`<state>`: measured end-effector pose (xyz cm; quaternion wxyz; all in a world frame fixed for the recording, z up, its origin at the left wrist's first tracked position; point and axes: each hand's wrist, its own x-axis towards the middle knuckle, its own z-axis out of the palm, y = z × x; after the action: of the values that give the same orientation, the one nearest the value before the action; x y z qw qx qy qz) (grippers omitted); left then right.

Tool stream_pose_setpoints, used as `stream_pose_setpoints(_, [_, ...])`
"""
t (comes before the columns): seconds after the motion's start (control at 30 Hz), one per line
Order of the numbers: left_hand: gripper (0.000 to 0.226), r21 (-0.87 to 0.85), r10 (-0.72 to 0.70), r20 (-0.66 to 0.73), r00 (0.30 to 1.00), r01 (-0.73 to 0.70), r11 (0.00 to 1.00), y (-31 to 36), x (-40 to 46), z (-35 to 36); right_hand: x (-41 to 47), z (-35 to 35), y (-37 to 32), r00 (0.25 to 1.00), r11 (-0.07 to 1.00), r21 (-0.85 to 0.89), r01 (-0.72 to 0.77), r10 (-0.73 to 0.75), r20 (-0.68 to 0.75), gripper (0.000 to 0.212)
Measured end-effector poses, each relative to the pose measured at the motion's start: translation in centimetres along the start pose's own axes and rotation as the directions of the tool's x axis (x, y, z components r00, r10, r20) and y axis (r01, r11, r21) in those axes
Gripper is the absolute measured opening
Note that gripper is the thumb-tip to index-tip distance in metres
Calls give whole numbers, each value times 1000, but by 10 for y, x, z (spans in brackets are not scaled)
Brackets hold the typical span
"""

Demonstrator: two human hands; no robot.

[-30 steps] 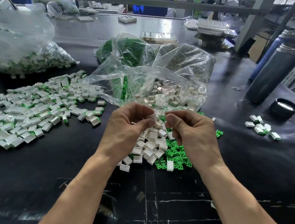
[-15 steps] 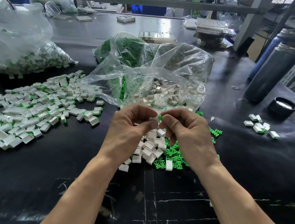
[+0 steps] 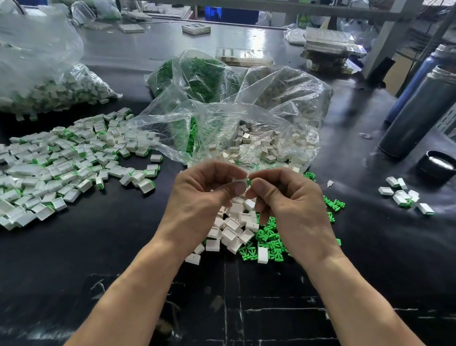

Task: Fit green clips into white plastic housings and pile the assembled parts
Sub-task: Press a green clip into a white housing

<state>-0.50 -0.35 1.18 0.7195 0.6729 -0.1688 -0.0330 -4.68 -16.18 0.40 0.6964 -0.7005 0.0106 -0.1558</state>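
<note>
Clip [image 3: 248,182] mostly hidden between pinching hands [image 3: 251,198]

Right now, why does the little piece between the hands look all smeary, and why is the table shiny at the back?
Head view: the white housing pinched between the left hand and right hand is motion-blurred; the piles stay sharp. Head view: overhead light glares off the dark table far back and off the clear bags. Head view: the wide lens bends the edges.

Glossy black worktable [image 3: 64,270], grey metal shelf frame [image 3: 390,29] behind, blue crates [image 3: 235,12], daylight glare
</note>
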Motion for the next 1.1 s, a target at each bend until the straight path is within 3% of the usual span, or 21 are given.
stream_pose_setpoints(0.13, [14,-61,-5,-15,1000,4,998,2,0,1,0,1,-2,999,991,126,-46,46,2,6])
stream_pose_setpoints(0.23, [15,-79,-12,-24,1000,10,997,3,-1,3,-2,2,-1,999,991,129,-38,39,-9,10])
stream_pose_setpoints(0.7, [11,34,-110,-95,989,113,993,5,-4,5,-5,2,8,990,951,-280,131,-142,-20,11])
stream_pose_setpoints(1.1, [12,116,-121,-122,985,135,984,8,-7,9,-7,5,6,989,920,-365,141,-149,4,15])
